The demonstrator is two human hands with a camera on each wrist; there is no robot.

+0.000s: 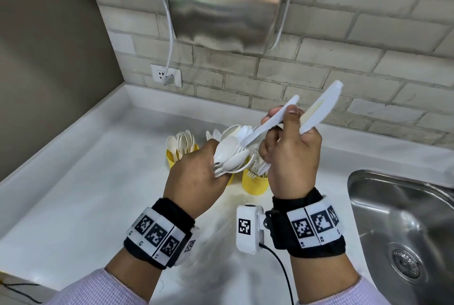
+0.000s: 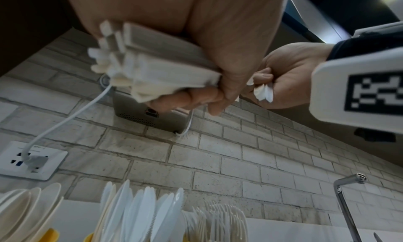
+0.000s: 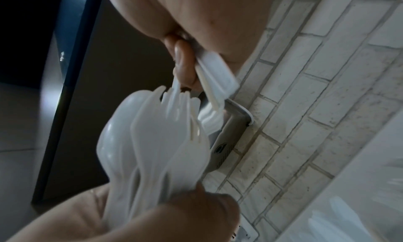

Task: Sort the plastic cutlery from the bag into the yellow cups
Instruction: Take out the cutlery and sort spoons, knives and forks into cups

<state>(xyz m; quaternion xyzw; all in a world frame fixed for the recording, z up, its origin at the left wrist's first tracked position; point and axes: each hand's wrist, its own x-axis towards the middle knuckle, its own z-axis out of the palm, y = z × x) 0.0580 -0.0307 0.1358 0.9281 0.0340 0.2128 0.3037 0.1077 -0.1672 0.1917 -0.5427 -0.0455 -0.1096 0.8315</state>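
My left hand grips a bunch of white plastic spoons and forks, their heads fanned up and right; the handle ends stick out of the fist in the left wrist view. My right hand holds white knives, blades pointing up and right, and pinches another utensil that crosses into the bunch. Below stand yellow cups: one with spoons, one with forks, one mostly hidden behind my left hand. The wrist view shows knives in the middle cup.
A steel sink lies at the right, with a tap above it. A metal hand dryer hangs on the brick wall, its white cable plugged into a socket. White counter spreads to the left.
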